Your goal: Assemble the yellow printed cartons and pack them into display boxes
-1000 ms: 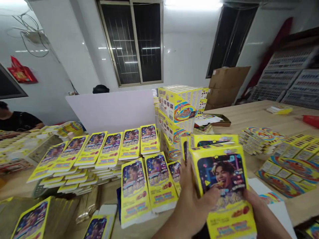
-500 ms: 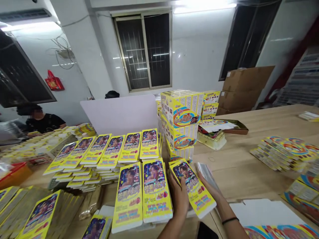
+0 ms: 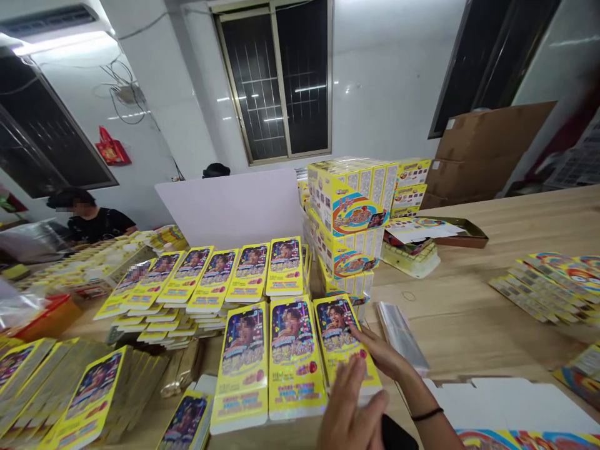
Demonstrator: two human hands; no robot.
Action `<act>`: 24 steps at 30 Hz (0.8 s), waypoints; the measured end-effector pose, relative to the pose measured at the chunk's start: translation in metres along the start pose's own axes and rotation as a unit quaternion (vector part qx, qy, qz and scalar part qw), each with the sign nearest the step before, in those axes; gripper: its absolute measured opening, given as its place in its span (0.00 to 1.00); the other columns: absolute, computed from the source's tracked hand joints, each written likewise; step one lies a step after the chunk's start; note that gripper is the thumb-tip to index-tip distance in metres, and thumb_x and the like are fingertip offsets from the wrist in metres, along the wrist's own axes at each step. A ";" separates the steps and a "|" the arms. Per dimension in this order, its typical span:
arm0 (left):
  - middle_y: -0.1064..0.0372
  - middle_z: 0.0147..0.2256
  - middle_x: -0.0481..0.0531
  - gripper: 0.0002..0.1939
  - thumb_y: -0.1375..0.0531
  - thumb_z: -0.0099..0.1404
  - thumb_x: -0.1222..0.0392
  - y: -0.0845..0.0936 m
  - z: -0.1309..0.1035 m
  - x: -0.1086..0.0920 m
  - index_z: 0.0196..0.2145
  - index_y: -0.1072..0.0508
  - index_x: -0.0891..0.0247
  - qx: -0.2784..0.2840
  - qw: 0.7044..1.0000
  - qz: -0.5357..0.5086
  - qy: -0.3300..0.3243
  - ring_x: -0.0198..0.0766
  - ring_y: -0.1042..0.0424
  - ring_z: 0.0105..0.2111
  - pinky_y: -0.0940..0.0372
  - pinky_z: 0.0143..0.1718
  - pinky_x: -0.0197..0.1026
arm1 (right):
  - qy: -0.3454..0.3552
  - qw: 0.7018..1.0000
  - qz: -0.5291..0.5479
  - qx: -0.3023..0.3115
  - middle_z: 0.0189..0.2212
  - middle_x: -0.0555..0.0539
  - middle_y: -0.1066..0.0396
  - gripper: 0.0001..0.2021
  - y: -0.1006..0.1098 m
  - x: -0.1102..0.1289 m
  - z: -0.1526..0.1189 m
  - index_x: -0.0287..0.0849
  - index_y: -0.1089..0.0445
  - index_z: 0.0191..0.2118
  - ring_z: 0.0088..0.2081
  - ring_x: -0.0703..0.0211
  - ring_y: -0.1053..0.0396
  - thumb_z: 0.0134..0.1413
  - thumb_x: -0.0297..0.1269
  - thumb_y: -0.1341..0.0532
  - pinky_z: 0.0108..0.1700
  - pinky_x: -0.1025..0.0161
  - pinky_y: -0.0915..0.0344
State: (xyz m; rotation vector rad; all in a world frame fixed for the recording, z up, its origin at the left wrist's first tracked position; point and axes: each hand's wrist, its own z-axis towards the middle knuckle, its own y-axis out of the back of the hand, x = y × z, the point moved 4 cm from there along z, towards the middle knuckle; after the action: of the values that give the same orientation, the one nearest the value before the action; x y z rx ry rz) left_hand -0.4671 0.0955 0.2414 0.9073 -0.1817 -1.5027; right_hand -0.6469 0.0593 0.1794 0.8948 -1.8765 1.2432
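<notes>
now our left hand (image 3: 349, 409) hovers nearest us, fingers spread and holding nothing — half a second ago it steadied the pack (image 3: 344, 340), so it has let go. just beyond, our right hand (image 3: 382, 353) rests its loose fingertips on that pack's right edge; the pack has dropped from tilted in both hands to flat on the table (image 3: 450, 319), third in the near row. we judge it placed. right of it lies a sleeve stack (image 3: 403, 337); farther off, the back rows (image 3: 210, 278) and boxes (image 3: 349, 212).
</notes>
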 end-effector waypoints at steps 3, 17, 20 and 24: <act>0.54 0.65 0.43 0.25 0.47 0.63 0.64 0.087 -0.018 0.051 0.57 0.38 0.48 -0.159 0.972 0.079 0.155 0.43 0.61 0.66 0.63 0.65 0.54 | -0.029 0.999 0.032 0.003 0.50 0.42 0.29 0.29 0.001 -0.006 0.000 0.42 0.35 0.53 0.51 0.47 0.32 0.46 0.50 0.34 0.55 0.49 0.38; 0.25 0.44 0.59 0.38 0.37 0.50 0.38 0.115 -0.044 0.158 0.53 0.35 0.63 -0.025 0.650 -0.452 0.610 0.52 0.25 0.43 0.33 0.48 0.53 | -0.095 0.995 0.023 -0.020 0.46 0.38 0.27 0.20 -0.010 -0.007 -0.002 0.38 0.33 0.50 0.48 0.46 0.29 0.58 0.46 0.46 0.51 0.48 0.34; 0.26 0.45 0.60 0.39 0.37 0.49 0.37 0.119 -0.044 0.158 0.53 0.35 0.63 -0.016 0.653 -0.465 0.597 0.54 0.27 0.46 0.34 0.50 0.56 | -0.072 0.996 -0.017 -0.048 0.50 0.40 0.29 0.21 -0.007 -0.007 0.001 0.41 0.34 0.51 0.50 0.46 0.31 0.55 0.46 0.43 0.51 0.49 0.34; 0.31 0.52 0.60 0.37 0.39 0.53 0.37 0.125 -0.053 0.161 0.53 0.34 0.64 -0.029 0.678 -0.465 0.568 0.54 0.34 0.53 0.41 0.56 0.56 | -0.022 0.989 -0.099 -0.106 0.54 0.41 0.33 0.22 0.002 -0.003 -0.004 0.46 0.32 0.49 0.55 0.47 0.36 0.52 0.51 0.43 0.51 0.53 0.34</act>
State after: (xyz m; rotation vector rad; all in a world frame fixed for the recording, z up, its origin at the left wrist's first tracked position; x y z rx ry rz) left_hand -0.3179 -0.0506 0.2142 1.8688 1.4421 -1.4630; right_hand -0.6462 0.0646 0.1768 0.9723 -1.8613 0.8942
